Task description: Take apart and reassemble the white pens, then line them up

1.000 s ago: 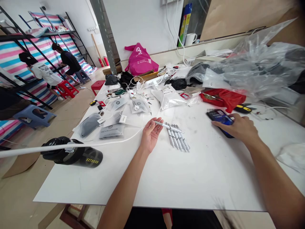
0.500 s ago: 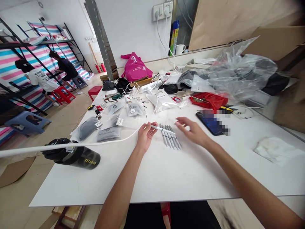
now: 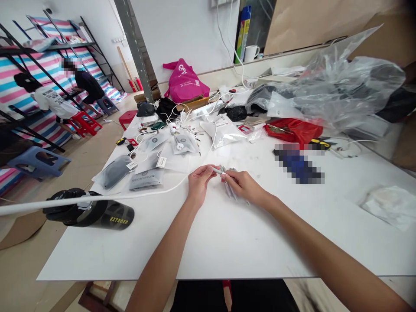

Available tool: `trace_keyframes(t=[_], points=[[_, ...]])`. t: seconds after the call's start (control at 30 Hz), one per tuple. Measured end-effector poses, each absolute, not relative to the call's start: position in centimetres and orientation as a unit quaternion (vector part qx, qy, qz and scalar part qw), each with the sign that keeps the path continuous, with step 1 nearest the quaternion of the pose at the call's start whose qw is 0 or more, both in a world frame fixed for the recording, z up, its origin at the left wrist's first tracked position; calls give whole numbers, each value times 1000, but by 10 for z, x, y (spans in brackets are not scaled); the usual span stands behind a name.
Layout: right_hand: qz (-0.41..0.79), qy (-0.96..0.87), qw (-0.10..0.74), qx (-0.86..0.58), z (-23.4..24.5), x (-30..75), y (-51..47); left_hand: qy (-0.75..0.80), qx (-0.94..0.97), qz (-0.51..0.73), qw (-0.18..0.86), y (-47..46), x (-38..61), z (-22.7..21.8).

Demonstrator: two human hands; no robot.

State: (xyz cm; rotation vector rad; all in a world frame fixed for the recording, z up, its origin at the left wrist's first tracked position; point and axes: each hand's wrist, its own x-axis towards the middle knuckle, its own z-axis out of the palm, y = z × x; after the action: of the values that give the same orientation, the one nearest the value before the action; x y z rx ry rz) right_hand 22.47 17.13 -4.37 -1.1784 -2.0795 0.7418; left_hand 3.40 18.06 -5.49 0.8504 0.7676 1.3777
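At frame centre the left hand [image 3: 198, 182] and right hand [image 3: 243, 185] each pinch one grey pen [image 3: 217, 170]; the right hand covers the pen row [image 3: 228, 191], count unclear; one black bottle [image 3: 97, 213] lies lower left; one phone [image 3: 297, 167] right; one pink bag [image 3: 186, 82] above.

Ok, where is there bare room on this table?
Bare table runs along the near edge, from the black bottle to the white wrapping at right. A smaller patch lies between the right hand and the blurred phone. Farther back, pouches and cables crowd it.
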Motion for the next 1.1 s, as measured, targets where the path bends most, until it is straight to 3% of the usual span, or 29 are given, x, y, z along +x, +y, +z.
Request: trace_keyframes(t=[0.1,0.23,0.43,0.57,0.83,1.1], points=[[249,-806,307,-440,-45,225,166,370,359,623,588,178,36,-54],[188,-824,291,-448,-50,225,167,314,376,590,642,172,37,-48],[124,-846,258,-450,-56,226,167,367,398,586,604,171,35,-48],[115,-841,271,-454,-51,226,166,311,414,552,653,171,32,-45],[111,-846,262,-451,-46,224,167,405,370,590,593,172,39,-51],[148,-815,260,-496,-46,229,168,354,432,564,608,170,37,-49]])
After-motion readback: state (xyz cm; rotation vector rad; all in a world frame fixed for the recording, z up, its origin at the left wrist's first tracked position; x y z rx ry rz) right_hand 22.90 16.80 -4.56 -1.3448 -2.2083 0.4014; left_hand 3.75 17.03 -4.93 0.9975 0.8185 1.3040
